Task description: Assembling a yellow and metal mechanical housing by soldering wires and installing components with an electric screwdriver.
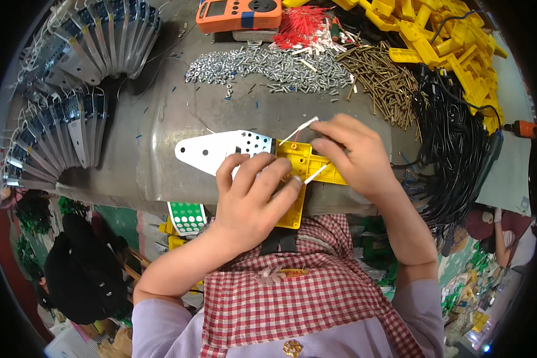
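Note:
A yellow plastic housing [291, 218] lies at the table's near edge, joined or set against a white tapered metal plate [194, 149] with round holes. My left hand [250, 194] is curled over both, its fingertips gripping the housing near the plate's end. Above the housing's right part, my right hand [358, 155] pinches a thin white sleeved wire [301, 128] between thumb and forefinger. A second white sleeved piece [316, 173] slants across the housing by my left fingertips. My fingers hide part of the plate and the housing's middle.
Silver screws and nuts [280, 68], brass-coloured screws [382, 80] and red leads [301, 27] lie in piles beyond. Yellow housings [423, 36] and black cables [450, 143] crowd the right. An orange meter [238, 15] stands at the back; fanned metal-plate assemblies [59, 134] stand left.

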